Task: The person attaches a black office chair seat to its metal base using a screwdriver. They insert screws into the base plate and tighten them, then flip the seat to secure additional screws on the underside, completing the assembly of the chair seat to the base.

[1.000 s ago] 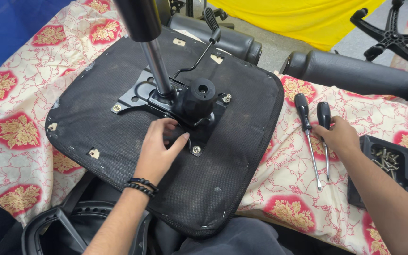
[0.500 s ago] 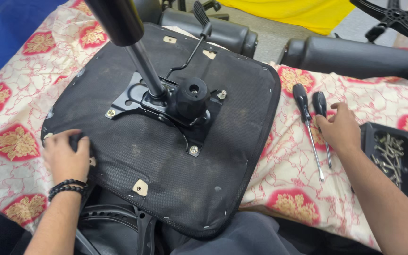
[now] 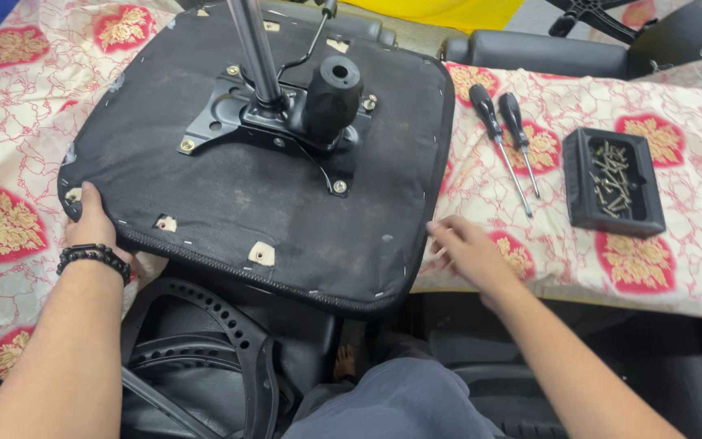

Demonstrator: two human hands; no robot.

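An upturned black office chair seat (image 3: 229, 195) lies on a patterned cloth, with a black metal tilt mechanism (image 3: 286, 122) and gas cylinder post (image 3: 255, 53) bolted to its underside. My left hand (image 3: 87, 223), wearing a black bead bracelet, grips the seat's near left corner. My right hand (image 3: 469, 252) rests at the seat's near right edge, fingers touching the seat edge and cloth. Two black-handled screwdrivers (image 3: 501, 134) lie on the cloth to the right, apart from both hands.
A black tray of screws (image 3: 611, 183) sits at the right on the red and cream cloth (image 3: 10, 219). A black plastic chair back frame (image 3: 205, 349) lies below the seat. Black armrests (image 3: 546, 53) and a chair base (image 3: 603, 16) lie beyond.
My right hand left the screwdrivers and came down to the seat's near right edge. My left hand moved from the mechanism to the seat's left corner. The view has shifted closer.
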